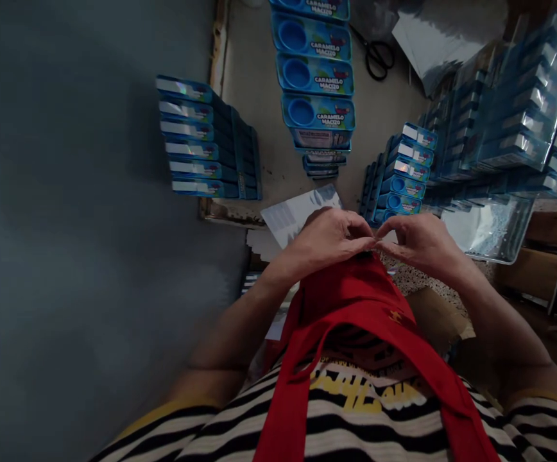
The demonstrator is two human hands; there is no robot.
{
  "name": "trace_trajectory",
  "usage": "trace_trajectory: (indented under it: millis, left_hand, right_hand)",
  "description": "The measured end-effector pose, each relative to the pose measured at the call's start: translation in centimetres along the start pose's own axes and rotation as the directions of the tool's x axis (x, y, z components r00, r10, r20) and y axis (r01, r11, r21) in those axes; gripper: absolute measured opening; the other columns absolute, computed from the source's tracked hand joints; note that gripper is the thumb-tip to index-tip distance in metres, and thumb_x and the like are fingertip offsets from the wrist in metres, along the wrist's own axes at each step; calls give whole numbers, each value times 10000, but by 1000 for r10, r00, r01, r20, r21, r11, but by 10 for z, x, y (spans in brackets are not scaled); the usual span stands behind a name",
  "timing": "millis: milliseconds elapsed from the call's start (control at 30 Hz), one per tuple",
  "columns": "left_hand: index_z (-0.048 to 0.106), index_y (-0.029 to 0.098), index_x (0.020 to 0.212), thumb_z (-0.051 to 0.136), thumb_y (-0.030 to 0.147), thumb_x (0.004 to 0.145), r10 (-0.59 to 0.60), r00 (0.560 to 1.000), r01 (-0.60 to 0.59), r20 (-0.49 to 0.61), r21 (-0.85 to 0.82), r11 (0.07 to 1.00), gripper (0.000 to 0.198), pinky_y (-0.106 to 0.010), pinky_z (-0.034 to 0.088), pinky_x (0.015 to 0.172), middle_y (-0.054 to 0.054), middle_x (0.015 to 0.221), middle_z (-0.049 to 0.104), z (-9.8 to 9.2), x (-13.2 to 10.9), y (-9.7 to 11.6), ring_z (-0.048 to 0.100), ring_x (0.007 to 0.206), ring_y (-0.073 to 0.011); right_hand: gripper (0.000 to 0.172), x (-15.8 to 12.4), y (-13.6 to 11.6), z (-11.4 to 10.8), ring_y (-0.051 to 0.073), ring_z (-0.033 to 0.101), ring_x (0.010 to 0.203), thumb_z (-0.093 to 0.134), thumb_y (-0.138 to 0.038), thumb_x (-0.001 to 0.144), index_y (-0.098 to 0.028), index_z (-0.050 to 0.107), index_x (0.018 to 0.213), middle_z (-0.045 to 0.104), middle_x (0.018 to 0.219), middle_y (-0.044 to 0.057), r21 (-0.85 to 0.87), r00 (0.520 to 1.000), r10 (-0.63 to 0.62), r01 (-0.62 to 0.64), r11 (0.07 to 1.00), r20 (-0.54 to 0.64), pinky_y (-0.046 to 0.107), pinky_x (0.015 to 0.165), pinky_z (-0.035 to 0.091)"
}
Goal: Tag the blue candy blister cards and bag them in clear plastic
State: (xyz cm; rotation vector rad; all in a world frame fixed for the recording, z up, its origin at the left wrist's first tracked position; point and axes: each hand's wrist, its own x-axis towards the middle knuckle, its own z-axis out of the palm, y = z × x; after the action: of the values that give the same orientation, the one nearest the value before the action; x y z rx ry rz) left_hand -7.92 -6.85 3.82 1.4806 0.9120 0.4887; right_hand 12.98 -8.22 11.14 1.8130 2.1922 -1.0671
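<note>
Above the red apron point(355, 301), both hands' fingers point(355, 242) pinch together, item between them hidden.

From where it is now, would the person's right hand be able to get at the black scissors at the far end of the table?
Probably yes: the right hand is pinching fingertips with the left hand, and open tabletop leads to the scissors between the box stacks.

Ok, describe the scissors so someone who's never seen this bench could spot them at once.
Start at the central row of blue candy boxes running up the table. Just right of its upper end, before the shiny foil sheets, lie the scissors: black looped handles, the only dark tool among the blue packaging.
</note>
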Motion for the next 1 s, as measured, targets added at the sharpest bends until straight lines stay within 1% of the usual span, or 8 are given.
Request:
trace_trajectory:
  millis: [100, 200, 333, 400, 533, 633, 900, 1000]
  left_hand:
    - [824, 217, 780, 757, 287, 836, 75, 997, -75, -2, 22, 997, 112, -277, 495, 720, -49, 778, 771, 0, 3, 4, 688, 747, -199]
    - [827, 222, 828, 768, 315, 842, 122, 991, -117, 60, -72, 990, 111, -291, 530, 831, -68, 872, 783, -3, 8, 4, 710, 866, -223]
    - [816, 211, 980, 733, 439, 900, 56, 953, 59, 298, -363, 930, 256, -293, 552, 773, -79, 910, 792, -2, 17, -11, 722, 842, -225]
    - [802, 197, 1009, 748, 492, 890, 19, 942, 148, 336, -464, 873, 322, -286, 551, 752, -84, 907, 794, 6, 21, -24, 719, 820, -215]
    - [754, 180, 974, 854, 539, 778, -89, 963, 241, 255, -662, 710, 421, -288, 557, 799, -78, 860, 787, 31, 23, -44, 729, 825, -200]
    - [718, 176, 904, 952, 444, 654, -228, 958, 279, 172, -736, 617, 434, -253, 542, 734, -36, 810, 755, 44, 23, -49, 699, 736, -157]
    - [665, 174, 776, 933, 472, 657, -384, 921, 287, 63, -777, 560, 418, -268, 563, 692, -18, 723, 705, 42, 33, -36, 652, 674, -142]
    - [651, 181, 780, 935, 436, 644, -399, 917, 263, 22, -784, 562, 405, -250, 554, 665, -4, 728, 688, 37, 47, -31, 637, 663, -129]
  right_hand:
    - [81, 1, 2, -1, 113, 479, 554, 746, -242, 853, -238, 823, 829, 594, 566, -36, 76, 1000, 6, -8, 997, 25, 284, 582, 243]
    - [135, -1, 7, -1, 104, 472, 551, 728, -281, 857, -200, 804, 781, 574, 555, -33, 306, 999, 14, -28, 952, 46, 272, 562, 255]
    - [305, -6, 17, 1, 91, 450, 490, 799, -474, 803, -175, 772, 748, 569, 539, -30, 639, 984, 149, -175, 749, 94, 241, 489, 300]
    - [360, -10, 23, 3, 86, 436, 466, 853, -525, 733, -179, 755, 713, 561, 526, -32, 732, 960, 268, -238, 639, 78, 227, 451, 320]
    - [372, -18, 34, 12, 74, 409, 457, 912, -521, 662, -189, 750, 701, 554, 527, -42, 839, 897, 441, -256, 480, 22, 217, 430, 365]
    - [368, -22, 40, 18, 73, 420, 473, 926, -510, 650, -191, 748, 700, 587, 564, -38, 861, 871, 492, -255, 440, 6, 218, 437, 372]
    - [439, -13, 42, 23, 94, 469, 482, 943, -561, 602, -185, 758, 734, 640, 601, -11, 891, 818, 575, -268, 366, 11, 226, 408, 371]
    - [420, -1, 48, 21, 79, 443, 490, 936, -546, 631, -178, 758, 727, 612, 580, -27, 885, 812, 575, -192, 423, -99, 221, 440, 382]
